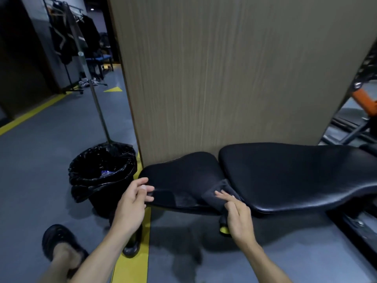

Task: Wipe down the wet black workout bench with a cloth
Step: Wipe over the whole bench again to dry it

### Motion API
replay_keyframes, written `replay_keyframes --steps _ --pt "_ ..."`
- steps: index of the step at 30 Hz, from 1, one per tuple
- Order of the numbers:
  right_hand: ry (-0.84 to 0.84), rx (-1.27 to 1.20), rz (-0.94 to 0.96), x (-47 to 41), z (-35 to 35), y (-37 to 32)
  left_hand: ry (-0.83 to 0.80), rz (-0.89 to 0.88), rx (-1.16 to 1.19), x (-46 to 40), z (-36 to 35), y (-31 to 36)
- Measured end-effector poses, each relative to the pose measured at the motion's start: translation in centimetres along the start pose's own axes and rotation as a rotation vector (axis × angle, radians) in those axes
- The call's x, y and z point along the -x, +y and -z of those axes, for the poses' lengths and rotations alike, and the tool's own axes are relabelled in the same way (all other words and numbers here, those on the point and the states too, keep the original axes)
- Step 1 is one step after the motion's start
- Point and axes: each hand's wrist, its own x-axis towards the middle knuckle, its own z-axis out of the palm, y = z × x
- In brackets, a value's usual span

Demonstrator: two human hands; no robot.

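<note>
The black workout bench stands against a wooden pillar, with its small seat pad (183,167) on the left and its long glossy back pad (285,176) on the right. A dark grey cloth (182,198) lies across the front of the seat pad. My left hand (132,201) pinches the cloth's left corner at the pad's front left edge. My right hand (236,213) grips the bunched right end of the cloth at the gap between the two pads.
A bin lined with a black bag (102,170) stands left of the bench, with a mop pole (98,103) rising behind it. The wooden pillar (224,78) backs the bench. My shoe (59,240) is at the lower left by a yellow floor line (132,266). Orange gym equipment (367,103) is at the right.
</note>
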Motion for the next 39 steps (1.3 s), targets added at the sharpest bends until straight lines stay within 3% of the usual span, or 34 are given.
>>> replay_keyframes --steps 2,6,10,13,18,21,23,26,29,31,36,39 --pt "0.141 -0.252 -0.211 -0.3 1.2 -1.4 -0.019 -0.026 -0.001 0.8 -0.8 1.2" --pt "0.369 -1.032 -0.686 -1.5 5.8 -1.8 -0.070 -0.068 -0.022 2.1 -2.3 3.5" --pt "0.370 -1.162 -0.663 -1.5 13.1 -2.4 -0.134 -0.096 -0.050 3.5 -4.3 5.2" --pt "0.291 -0.989 -0.568 -1.9 17.8 -3.9 -0.178 -0.095 -0.057 4.3 -6.4 5.7" --pt "0.460 -0.278 -0.308 -2.3 16.7 -0.2 -0.254 -0.109 -0.073 3.7 -8.6 4.8" --pt "0.316 0.073 -0.175 -1.0 11.4 2.6 -0.260 -0.084 -0.053 3.2 -9.4 3.3" --pt "0.219 0.128 -0.090 -0.7 7.6 3.2 -0.258 -0.066 -0.042 2.9 -10.0 2.1" --pt "-0.082 0.216 0.056 -0.2 3.8 2.3 -0.278 -0.041 -0.025 2.4 -10.9 0.4" --pt "-0.199 0.368 0.161 -1.8 5.6 3.3 -0.294 -0.031 -0.026 1.1 -11.6 -0.5" --pt "-0.111 0.382 0.109 -3.6 8.6 3.3 -0.291 -0.027 -0.025 0.3 -12.0 -1.0" --pt "0.323 0.460 -0.197 -6.6 18.2 4.5 -0.297 -0.047 0.002 -1.0 -13.2 -1.1" --pt "0.326 0.505 -0.243 -6.3 15.6 4.2 -0.287 -0.077 -0.005 -1.5 -13.0 -1.0"
